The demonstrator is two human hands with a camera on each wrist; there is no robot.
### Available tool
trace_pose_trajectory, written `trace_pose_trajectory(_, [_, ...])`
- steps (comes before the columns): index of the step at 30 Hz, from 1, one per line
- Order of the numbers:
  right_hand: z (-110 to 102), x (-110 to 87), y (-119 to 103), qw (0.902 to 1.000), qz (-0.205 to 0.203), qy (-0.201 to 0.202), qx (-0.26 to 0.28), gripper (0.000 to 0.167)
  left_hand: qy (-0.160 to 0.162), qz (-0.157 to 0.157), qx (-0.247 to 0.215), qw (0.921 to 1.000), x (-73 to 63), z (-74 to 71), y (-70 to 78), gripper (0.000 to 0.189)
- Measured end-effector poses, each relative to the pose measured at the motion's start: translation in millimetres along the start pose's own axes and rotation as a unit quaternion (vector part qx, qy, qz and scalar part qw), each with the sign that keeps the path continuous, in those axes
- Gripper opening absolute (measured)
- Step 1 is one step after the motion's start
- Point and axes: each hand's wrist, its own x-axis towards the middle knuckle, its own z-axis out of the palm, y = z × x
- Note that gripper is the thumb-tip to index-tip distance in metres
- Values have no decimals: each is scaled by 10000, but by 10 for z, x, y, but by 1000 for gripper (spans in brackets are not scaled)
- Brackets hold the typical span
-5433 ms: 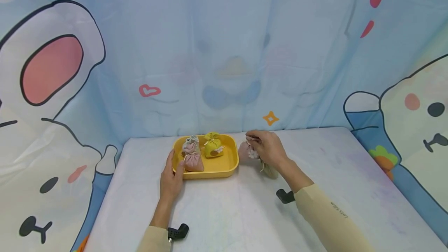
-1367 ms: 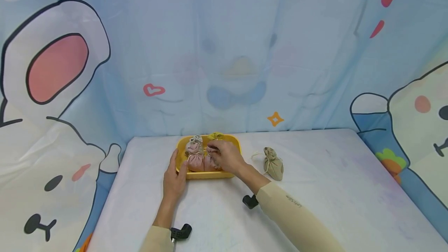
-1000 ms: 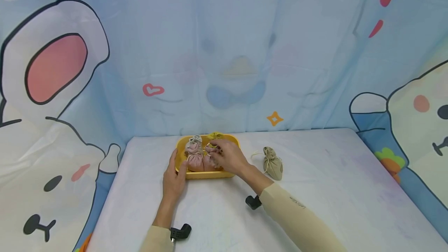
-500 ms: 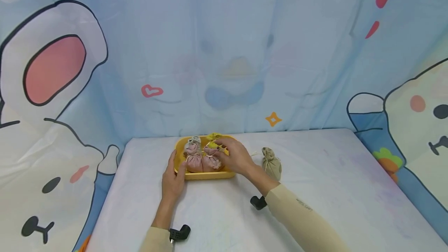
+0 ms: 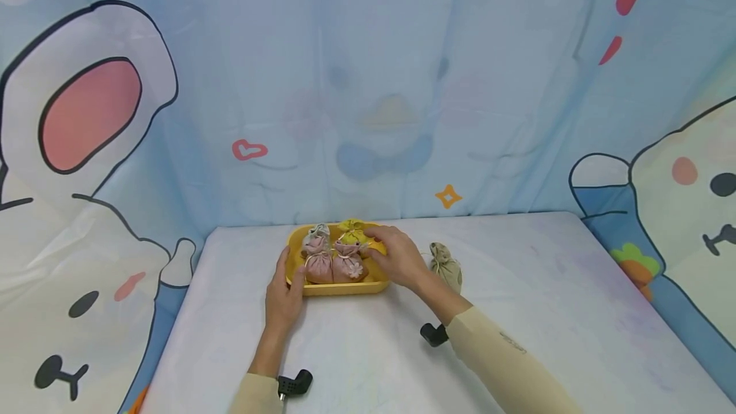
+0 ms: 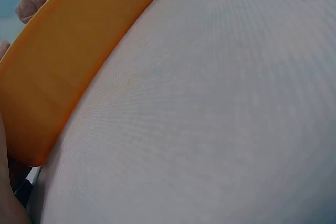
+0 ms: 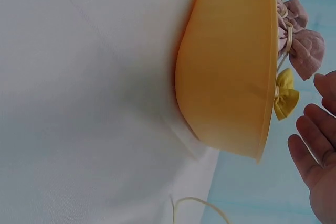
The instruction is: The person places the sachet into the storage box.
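Observation:
A yellow tray (image 5: 345,288) holds several small drawstring pouches. Two pink pouches, a left one (image 5: 319,268) and a right one with a white flower (image 5: 347,265), stand along its front. Behind them are a yellow pouch (image 5: 353,232) and a pale grey-green pouch (image 5: 319,231), partly hidden. My left hand (image 5: 283,299) grips the tray's left end, thumb over the front rim and fingers along the side. Over the tray's right end, my right hand (image 5: 398,259) holds nothing; its fingers are spread apart beside the right pink pouch's top, as the right wrist view shows.
An olive-green pouch (image 5: 446,267) lies on the white table (image 5: 356,344) right of the tray, partly behind my right wrist; its pale cord (image 7: 199,199) shows in the right wrist view. A blue cartoon curtain (image 5: 379,82) hangs along the table's back edge.
My right hand carried the flowered pink pouch from the table into the tray, let it go and drew back rightward. The left hand stays on the tray.

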Motion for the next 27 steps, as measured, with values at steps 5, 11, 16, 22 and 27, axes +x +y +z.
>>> trace_pose_trajectory(5, [-56,-17,28,10000,28,62,-45,41,4,-11,-7,10000,0,11,-7,63])
trace_pose_trajectory(11, [-135,-37,65,9994,67,327,-126,39,-3,19,15,10000,2,17,-11,63])
trace_pose_trajectory(16, [-195,-70,109,9986,187,458,-177,38,20,50,16,10000,9,16,-15,62])
trace_pose_trajectory(22, [-240,-118,186,9980,113,626,-60,37,7,10,39,10000,16,17,-9,63])
trace_pose_trajectory(27, [-270,-171,249,9974,238,679,-96,38,4,-37,12,10000,17,18,-2,63])
